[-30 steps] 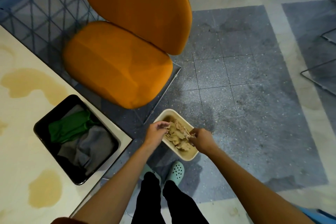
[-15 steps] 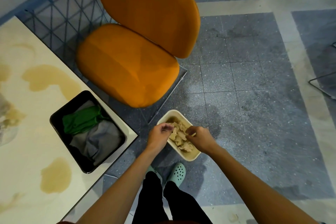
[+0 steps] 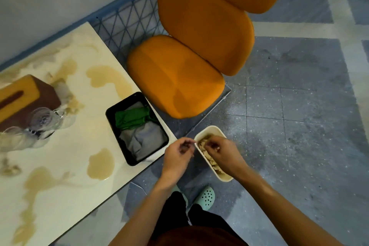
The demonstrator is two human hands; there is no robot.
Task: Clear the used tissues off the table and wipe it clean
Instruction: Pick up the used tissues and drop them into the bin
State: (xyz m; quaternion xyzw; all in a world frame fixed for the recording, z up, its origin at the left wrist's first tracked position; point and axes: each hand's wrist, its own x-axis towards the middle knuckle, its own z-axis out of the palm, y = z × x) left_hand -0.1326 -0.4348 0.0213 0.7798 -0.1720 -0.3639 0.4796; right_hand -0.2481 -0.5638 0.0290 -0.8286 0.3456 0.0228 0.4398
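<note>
A cream bin [image 3: 210, 129] stands on the floor by my feet, filled with crumpled brownish used tissues [image 3: 207, 157]. My right hand [image 3: 222, 153] is over the bin with curled fingers gripping the tissues at the top of the pile. My left hand [image 3: 177, 154] hovers just outside the bin's left rim, its thumb and fingertips pinched together on what looks like a thin shred of tissue. The pale table [image 3: 65, 168] to my left carries several brownish spill stains [image 3: 100, 164].
A black tray [image 3: 111, 114] with a green cloth [image 3: 132, 119] and a grey cloth [image 3: 143, 140] sits at the table's corner. A brown tissue box [image 3: 22, 96] and clear glasses [image 3: 43, 118] stand further left. An orange chair [image 3: 175, 84] is close behind the bin.
My view has swung left, so more of the table shows. My left hand has drawn back from the tissues to just outside the bin's rim. My right hand stays on the pile.
</note>
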